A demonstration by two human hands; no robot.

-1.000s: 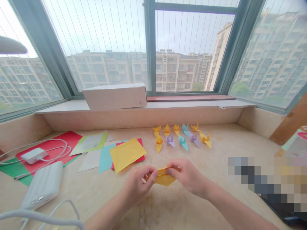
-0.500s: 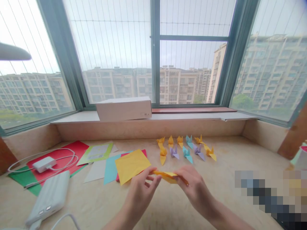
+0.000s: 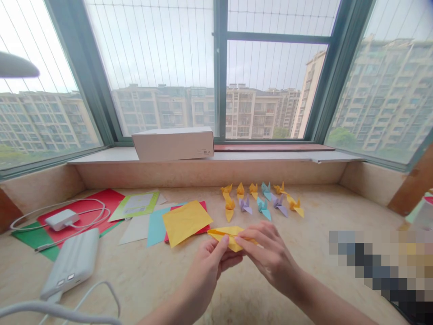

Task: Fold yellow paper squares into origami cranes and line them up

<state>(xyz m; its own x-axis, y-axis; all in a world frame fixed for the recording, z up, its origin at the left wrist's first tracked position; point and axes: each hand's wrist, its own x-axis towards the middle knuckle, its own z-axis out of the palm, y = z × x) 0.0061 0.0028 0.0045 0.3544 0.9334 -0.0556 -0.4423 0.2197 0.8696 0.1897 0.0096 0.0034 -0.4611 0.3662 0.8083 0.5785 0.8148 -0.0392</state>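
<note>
A partly folded piece of yellow origami paper [image 3: 233, 231] is held up over the counter between both hands. My left hand [image 3: 214, 259] pinches its near left part, thumb on top and fingers curled beneath. My right hand [image 3: 267, 248] grips the right side, with fingertips pressed along a fold near the middle. Just left of it, flat yellow sheets [image 3: 186, 222] lie over a red sheet [image 3: 203, 210]. Beyond the hands stand several folded paper cranes in two rows, among them a yellow crane [image 3: 230, 208], a purple crane [image 3: 245, 205] and a blue crane [image 3: 263, 207].
Left on the stone counter are a blue sheet [image 3: 156, 225], a green-edged packet [image 3: 135, 205], a white charger [image 3: 62, 220] with its cable, and a white power bank [image 3: 72, 262]. A white box [image 3: 174, 144] rests on the windowsill. A blurred patch covers the lower right.
The yellow paper has turned so its folded upper face shows. My left thumb and right fingers have moved inward onto its middle. The view has tilted slightly downward.
</note>
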